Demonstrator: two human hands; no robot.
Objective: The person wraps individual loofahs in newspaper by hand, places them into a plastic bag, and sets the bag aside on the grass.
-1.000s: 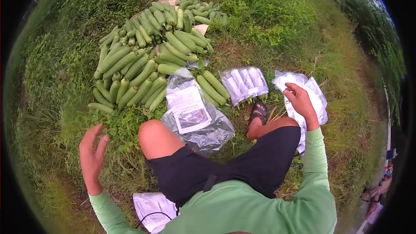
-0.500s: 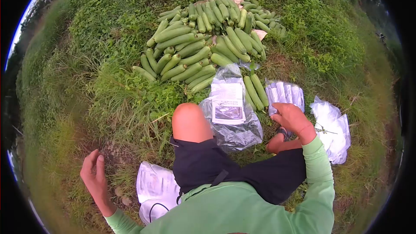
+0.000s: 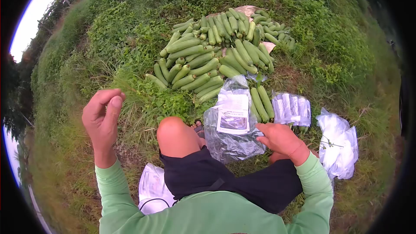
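My left hand (image 3: 103, 123) is raised over the grass at the left, its fingers loosely curled and the thumb close to the fingertips; I see nothing in it. Near the clear plastic bag (image 3: 219, 147) hovers my right hand (image 3: 284, 139), index finger and thumb apart, pointing left. Printed newspaper sheets (image 3: 234, 109) lie on that bag. Just right of the paper rest a few long green gourds (image 3: 262, 102). Beside these is a clear bag pack of paper-wrapped gourds (image 3: 291, 109), green ends showing at its lower edge.
A large heap of green gourds (image 3: 203, 56) lies ahead, partly on a pale sheet (image 3: 248, 11). White plastic bags (image 3: 338, 145) are at the right. Another white bundle (image 3: 151, 186) sits by my left thigh. Grass and weeds (image 3: 125, 69) surround everything.
My left hand has risen forward from low at the left. My right hand has moved left and down, away from the wrapped pack toward the clear bag. The view has shifted slightly.
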